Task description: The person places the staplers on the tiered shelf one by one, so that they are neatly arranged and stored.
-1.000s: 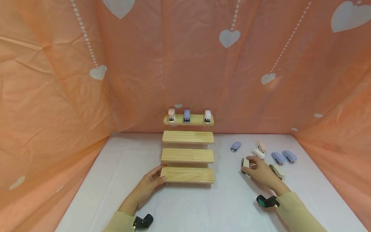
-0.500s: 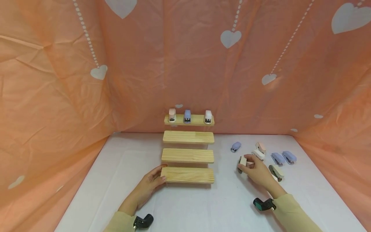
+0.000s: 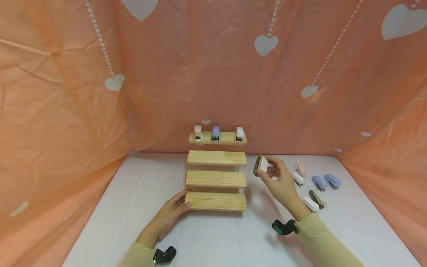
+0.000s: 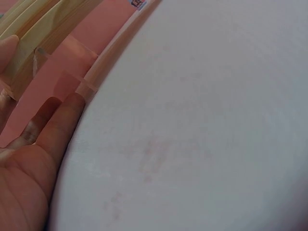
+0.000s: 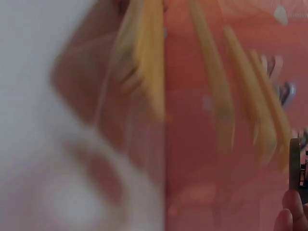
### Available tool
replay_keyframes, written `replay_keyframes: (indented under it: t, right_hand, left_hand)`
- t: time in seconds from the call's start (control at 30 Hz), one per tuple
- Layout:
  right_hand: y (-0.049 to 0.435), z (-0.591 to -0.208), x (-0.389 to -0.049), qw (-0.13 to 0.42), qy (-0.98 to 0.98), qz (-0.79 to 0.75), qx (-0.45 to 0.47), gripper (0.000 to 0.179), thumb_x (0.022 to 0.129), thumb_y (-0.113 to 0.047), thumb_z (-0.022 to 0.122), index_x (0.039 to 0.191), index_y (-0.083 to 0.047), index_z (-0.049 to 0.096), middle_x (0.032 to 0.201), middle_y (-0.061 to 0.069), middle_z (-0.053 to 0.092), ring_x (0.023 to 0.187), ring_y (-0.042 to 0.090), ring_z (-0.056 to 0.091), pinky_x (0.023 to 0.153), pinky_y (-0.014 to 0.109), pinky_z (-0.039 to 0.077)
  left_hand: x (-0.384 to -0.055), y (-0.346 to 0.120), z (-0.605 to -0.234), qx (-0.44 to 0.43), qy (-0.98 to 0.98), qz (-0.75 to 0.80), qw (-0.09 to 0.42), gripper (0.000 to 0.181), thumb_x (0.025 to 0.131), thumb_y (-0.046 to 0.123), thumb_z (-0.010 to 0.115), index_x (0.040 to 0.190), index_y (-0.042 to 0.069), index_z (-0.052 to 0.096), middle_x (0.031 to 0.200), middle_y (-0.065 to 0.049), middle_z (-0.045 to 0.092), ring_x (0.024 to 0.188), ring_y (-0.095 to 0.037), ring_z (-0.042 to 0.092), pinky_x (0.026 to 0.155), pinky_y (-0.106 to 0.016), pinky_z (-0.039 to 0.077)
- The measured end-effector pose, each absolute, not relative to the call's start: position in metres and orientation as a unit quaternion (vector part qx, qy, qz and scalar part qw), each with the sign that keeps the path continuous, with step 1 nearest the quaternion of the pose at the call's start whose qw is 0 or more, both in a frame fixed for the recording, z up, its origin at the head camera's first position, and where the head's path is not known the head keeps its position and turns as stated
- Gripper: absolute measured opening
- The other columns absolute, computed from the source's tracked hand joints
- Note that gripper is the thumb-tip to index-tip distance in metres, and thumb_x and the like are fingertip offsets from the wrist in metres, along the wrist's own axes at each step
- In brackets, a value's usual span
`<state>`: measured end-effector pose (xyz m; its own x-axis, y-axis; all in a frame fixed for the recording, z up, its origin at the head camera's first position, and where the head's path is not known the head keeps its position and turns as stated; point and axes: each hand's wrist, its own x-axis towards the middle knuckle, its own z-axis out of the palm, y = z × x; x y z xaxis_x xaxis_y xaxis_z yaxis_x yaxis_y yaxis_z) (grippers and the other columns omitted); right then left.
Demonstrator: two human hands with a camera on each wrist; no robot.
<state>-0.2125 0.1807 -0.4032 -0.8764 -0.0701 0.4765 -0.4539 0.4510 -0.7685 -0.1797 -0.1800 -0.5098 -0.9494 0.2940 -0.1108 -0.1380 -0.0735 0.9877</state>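
Note:
My right hand (image 3: 281,181) holds a small stapler (image 3: 261,165), cream on top with a dark grey base, in the air to the right of a tiered wooden display rack (image 3: 216,179). The stapler's grey base (image 5: 294,163) shows at the right edge of the right wrist view. My left hand (image 3: 171,209) grips the left end of the rack's lowest board, thumb on the board and fingers beside and under it. On the top board stand a pink stapler (image 3: 198,132), a purple stapler (image 3: 215,134) and a white stapler (image 3: 239,134).
Right of the rack lie several more mini staplers: a pink one (image 3: 300,170), a white one (image 3: 298,179), two purple ones (image 3: 332,181), a cream-and-grey one (image 3: 318,199) and a white one (image 3: 310,204). Another purple one is mostly hidden behind my right hand. An orange curtain (image 3: 160,92) surrounds the white table (image 3: 140,178).
My right hand has lifted the cream-and-grey stapler off the table and carried it left and away from me, toward the rack. The left hand and the rack stay put.

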Motion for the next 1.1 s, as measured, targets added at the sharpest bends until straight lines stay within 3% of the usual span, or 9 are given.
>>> replay_keyframes:
  t: [0.13, 0.23, 0.43, 0.67, 0.83, 1.1]
  right_hand:
    - [0.15, -0.384, -0.21, 0.197, -0.804, 0.523, 0.201, 0.051, 0.086, -0.001, 0.07, 0.13, 0.006, 0.047, 0.118, 0.017, 0.057, 0.086, 0.021, 0.057, 0.069, 0.022, 0.047]
    - [0.131, -0.388, -0.22, 0.183, -0.786, 0.549, 0.219, 0.052, 0.086, -0.005, 0.071, 0.132, -0.001, 0.047, 0.118, 0.013, 0.057, 0.089, 0.021, 0.056, 0.072, 0.027, 0.048]
    - [0.093, -0.393, -0.244, 0.151, -0.791, 0.539, 0.245, 0.054, 0.085, -0.023, 0.075, 0.131, -0.011, 0.047, 0.105, 0.007, 0.059, 0.089, 0.018, 0.059, 0.075, 0.034, 0.053]
    - [0.053, -0.384, -0.26, 0.069, -0.822, 0.514, 0.234, 0.057, 0.083, -0.048, 0.072, 0.125, -0.018, 0.046, 0.098, -0.001, 0.062, 0.087, 0.012, 0.06, 0.074, 0.034, 0.054]
    - [0.036, -0.383, -0.267, 0.033, -0.833, 0.501, 0.234, 0.06, 0.082, -0.054, 0.07, 0.12, -0.014, 0.045, 0.095, 0.0, 0.062, 0.084, 0.013, 0.06, 0.068, 0.033, 0.054]
    - [0.022, -0.384, -0.273, 0.023, -0.85, 0.485, 0.203, 0.059, 0.08, -0.059, 0.068, 0.115, -0.016, 0.047, 0.084, 0.005, 0.057, 0.073, 0.018, 0.052, 0.055, 0.031, 0.046]
  left_hand:
    - [-0.18, -0.18, -0.51, 0.059, 0.662, 0.732, 0.148, 0.067, 0.092, 0.022, 0.065, 0.149, 0.008, 0.034, 0.151, -0.021, 0.031, 0.135, -0.032, 0.035, 0.104, -0.032, 0.041]
    - [-0.18, -0.179, -0.509, 0.056, 0.662, 0.732, 0.149, 0.066, 0.092, 0.021, 0.065, 0.149, 0.008, 0.034, 0.151, -0.02, 0.031, 0.135, -0.031, 0.035, 0.105, -0.032, 0.041]
    - [-0.179, -0.178, -0.506, 0.049, 0.661, 0.733, 0.153, 0.065, 0.093, 0.02, 0.065, 0.149, 0.009, 0.034, 0.151, -0.018, 0.032, 0.135, -0.029, 0.036, 0.106, -0.032, 0.04]
    - [-0.179, -0.178, -0.507, 0.055, 0.656, 0.737, 0.154, 0.065, 0.092, 0.018, 0.065, 0.149, 0.008, 0.034, 0.15, -0.018, 0.033, 0.134, -0.029, 0.037, 0.105, -0.032, 0.04]
    - [-0.179, -0.179, -0.511, 0.06, 0.659, 0.734, 0.156, 0.066, 0.093, 0.02, 0.065, 0.15, 0.009, 0.033, 0.151, -0.019, 0.033, 0.134, -0.029, 0.037, 0.106, -0.033, 0.04]
    - [-0.18, -0.182, -0.51, 0.057, 0.665, 0.728, 0.157, 0.067, 0.092, 0.024, 0.066, 0.149, 0.011, 0.034, 0.151, -0.017, 0.033, 0.135, -0.029, 0.037, 0.104, -0.032, 0.041]
